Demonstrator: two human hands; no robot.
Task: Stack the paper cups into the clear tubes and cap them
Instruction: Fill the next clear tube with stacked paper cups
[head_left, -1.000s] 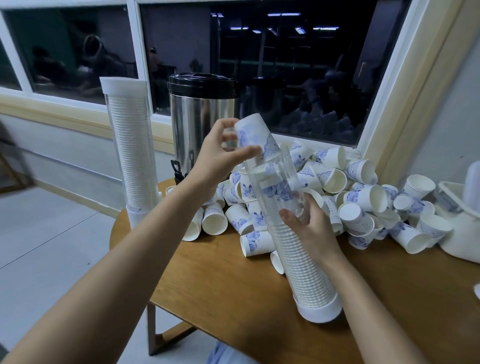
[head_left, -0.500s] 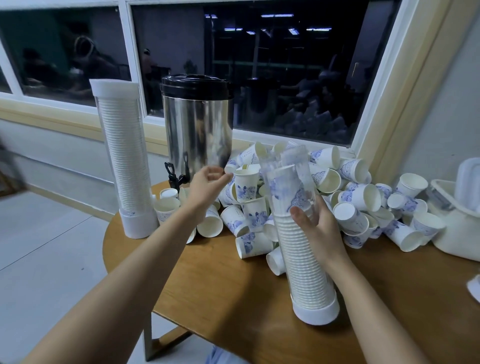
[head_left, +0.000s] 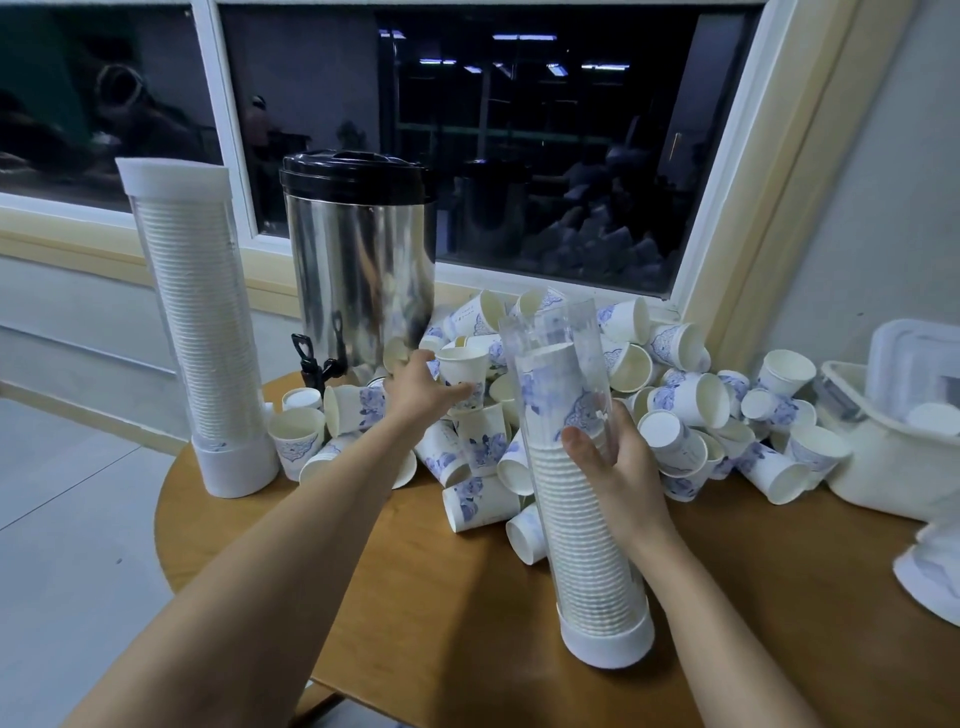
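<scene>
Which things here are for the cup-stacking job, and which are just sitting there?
For the job:
- loose blue-patterned white paper cups
- clear plastic tube, part-filled, uncapped on top
- full clear tube with white cap
- left hand reaching at a cup
- right hand steadying the tube

Just there:
- shiny steel urn with black lid
- white plastic tub
- round wooden table

White tub (head_left: 883, 467) cut off at right edge; its contents blurred, perhaps lids

Both forearms are bare to past the elbow, and neither the left hand (head_left: 423, 387) nor the right hand (head_left: 621, 467) wears anything.
</scene>
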